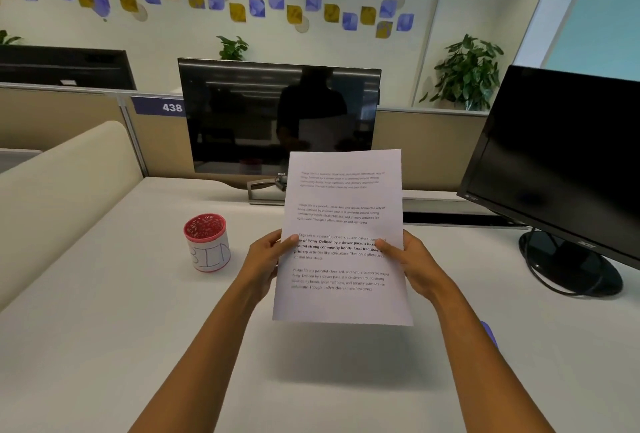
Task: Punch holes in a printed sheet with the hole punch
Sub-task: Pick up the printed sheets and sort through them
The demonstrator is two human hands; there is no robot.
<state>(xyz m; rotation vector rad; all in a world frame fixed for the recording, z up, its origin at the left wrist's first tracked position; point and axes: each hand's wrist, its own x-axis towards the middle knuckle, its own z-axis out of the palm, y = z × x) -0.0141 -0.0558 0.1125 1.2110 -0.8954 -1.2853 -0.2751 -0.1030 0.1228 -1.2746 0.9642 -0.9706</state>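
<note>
A white printed sheet (343, 210) with several paragraphs of text is held upright above the white desk (104, 328). My left hand (265, 259) grips its left edge, thumb on the front. My right hand (414, 264) grips its right edge the same way. A small purple object (489, 332) peeks out behind my right forearm; I cannot tell what it is. No hole punch shows clearly.
A red mesh cup (207, 242) with a paper label reading "BIN" stands left of the sheet. A dark monitor (277, 120) stands behind the sheet; a second monitor (561, 169) with a round base stands at the right. A beige partition (62, 197) runs along the left.
</note>
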